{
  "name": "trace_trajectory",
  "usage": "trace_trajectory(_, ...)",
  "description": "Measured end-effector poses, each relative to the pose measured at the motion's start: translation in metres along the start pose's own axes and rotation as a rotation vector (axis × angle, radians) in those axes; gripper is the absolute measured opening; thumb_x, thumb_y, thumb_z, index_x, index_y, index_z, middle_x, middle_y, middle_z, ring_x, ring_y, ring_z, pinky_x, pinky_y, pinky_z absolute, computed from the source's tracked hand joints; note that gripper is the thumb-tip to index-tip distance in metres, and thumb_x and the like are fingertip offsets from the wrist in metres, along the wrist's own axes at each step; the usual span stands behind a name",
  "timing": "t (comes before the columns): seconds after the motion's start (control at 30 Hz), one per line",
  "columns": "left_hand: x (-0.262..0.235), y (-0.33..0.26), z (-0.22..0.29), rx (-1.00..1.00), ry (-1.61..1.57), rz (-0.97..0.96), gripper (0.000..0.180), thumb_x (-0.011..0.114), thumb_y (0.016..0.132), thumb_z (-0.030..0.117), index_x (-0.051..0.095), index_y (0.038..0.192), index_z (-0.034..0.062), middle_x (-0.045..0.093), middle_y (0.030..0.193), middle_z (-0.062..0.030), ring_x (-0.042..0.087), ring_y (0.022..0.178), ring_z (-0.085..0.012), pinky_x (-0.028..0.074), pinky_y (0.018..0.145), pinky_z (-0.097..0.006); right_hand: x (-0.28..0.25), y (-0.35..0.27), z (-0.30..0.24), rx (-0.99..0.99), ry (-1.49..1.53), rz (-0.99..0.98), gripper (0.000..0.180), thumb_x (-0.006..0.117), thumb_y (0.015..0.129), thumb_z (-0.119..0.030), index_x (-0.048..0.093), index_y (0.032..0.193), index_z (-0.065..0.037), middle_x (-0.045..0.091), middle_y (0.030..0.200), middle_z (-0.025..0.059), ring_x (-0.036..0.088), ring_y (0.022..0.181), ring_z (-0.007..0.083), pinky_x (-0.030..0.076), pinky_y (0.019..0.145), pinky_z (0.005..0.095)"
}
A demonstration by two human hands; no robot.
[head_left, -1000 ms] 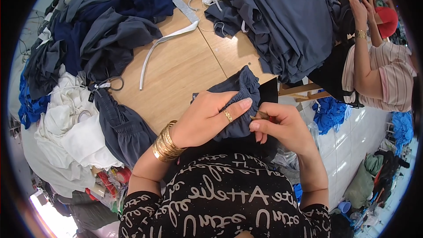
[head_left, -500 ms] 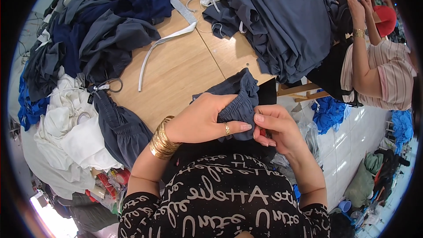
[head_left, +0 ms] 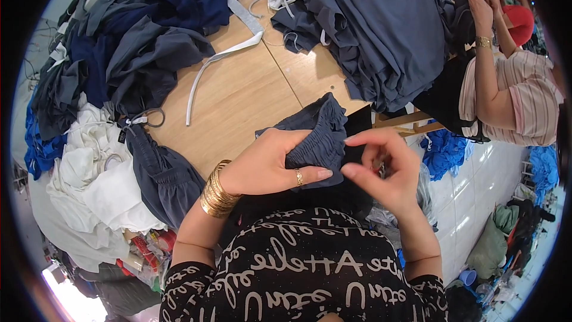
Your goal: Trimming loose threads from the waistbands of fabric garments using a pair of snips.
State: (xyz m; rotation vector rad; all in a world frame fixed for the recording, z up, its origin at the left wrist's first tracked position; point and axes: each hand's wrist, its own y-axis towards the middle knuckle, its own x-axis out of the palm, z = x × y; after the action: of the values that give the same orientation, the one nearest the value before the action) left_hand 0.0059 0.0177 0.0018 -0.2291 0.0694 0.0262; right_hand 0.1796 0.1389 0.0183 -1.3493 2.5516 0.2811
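My left hand [head_left: 271, 158] is closed on a dark grey garment [head_left: 319, 143] with a gathered elastic edge, thumb in front and fingers hidden behind the cloth. Gold bangles and a ring are on that hand. Just right of the garment's edge is my right hand [head_left: 390, 164]. Its thumb and index finger are apart at the cloth, while the other fingers curl round a small, partly hidden thing with a metallic look [head_left: 384, 168]. The garment hangs over the near edge of the wooden table [head_left: 238, 89].
Dark grey and navy clothes [head_left: 155, 48] lie heaped at the table's far left, and a grey stack [head_left: 381, 36] at the far right. A white strip [head_left: 220, 56] lies between. White cloth [head_left: 89, 173] is piled left. A co-worker in a striped shirt [head_left: 518, 95] is at right.
My right hand has opened its thumb and index finger and drawn slightly right, off the garment's edge. My left hand keeps its hold and has shifted a little left with the cloth.
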Motion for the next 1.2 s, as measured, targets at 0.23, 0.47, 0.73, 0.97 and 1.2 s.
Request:
trace_trajectory(0.23, 0.005, 0.007, -0.007, 0.143, 0.036, 0.059, 0.035, 0.07, 0.077, 0.024, 0.059, 0.101, 0.0015, 0.065, 0.086, -0.01, 0.061, 0.075, -0.018, 0.047, 0.072, -0.029, 0.011, 0.001, 0.008, -0.438, -0.404, 0.132, 0.015, 0.07, 0.068, 0.001, 0.061, 0.079, -0.004, 0.054, 0.06, 0.0046, 0.046, 0.044, 0.0135, 0.034, 0.041, 0.0232)
trace_trajectory(0.47, 0.001, 0.003, -0.003, 0.056, 0.018, 0.067, 0.03, 0.069, 0.078, 0.024, 0.06, 0.096, 0.0014, 0.065, 0.08, -0.0092, 0.059, 0.072, -0.013, 0.047, 0.069, -0.027, -0.012, 0.018, 0.046, -0.191, -0.517, 0.235, 0.016, 0.064, 0.072, 0.0, 0.056, 0.085, -0.004, 0.058, 0.07, 0.007, 0.057, 0.058, 0.0187, 0.043, 0.051, 0.0274)
trace_trajectory(0.73, -0.001, 0.0, -0.002, 0.043, 0.041, 0.058, 0.03, 0.068, 0.079, 0.023, 0.059, 0.099, 0.0017, 0.064, 0.079, -0.0082, 0.059, 0.071, -0.0127, 0.047, 0.068, -0.027, -0.003, 0.007, -0.006, 0.128, -0.106, -0.068, 0.012, 0.061, 0.083, -0.011, 0.053, 0.089, -0.004, 0.055, 0.068, 0.0067, 0.054, 0.057, 0.0152, 0.042, 0.053, 0.0264)
trace_trajectory(0.97, 0.0, 0.0, 0.001, 0.085, 0.056, 0.063, 0.031, 0.068, 0.079, 0.023, 0.059, 0.101, 0.0029, 0.064, 0.081, -0.0093, 0.06, 0.071, -0.0142, 0.047, 0.068, -0.027, -0.001, 0.003, -0.019, -0.071, -0.375, -0.136, 0.011, 0.061, 0.082, -0.01, 0.052, 0.082, -0.004, 0.056, 0.068, 0.0095, 0.056, 0.056, 0.0282, 0.042, 0.047, 0.033)
trace_trajectory(1.2, 0.0, 0.0, -0.001, 0.099, 0.072, 0.066, 0.031, 0.067, 0.079, 0.024, 0.06, 0.1, 0.0032, 0.064, 0.08, -0.0108, 0.061, 0.069, -0.0181, 0.047, 0.066, -0.028, -0.001, 0.004, -0.025, -0.121, -0.487, -0.166, 0.009, 0.06, 0.081, -0.011, 0.052, 0.081, -0.006, 0.055, 0.067, 0.008, 0.056, 0.055, 0.0268, 0.041, 0.045, 0.0336)
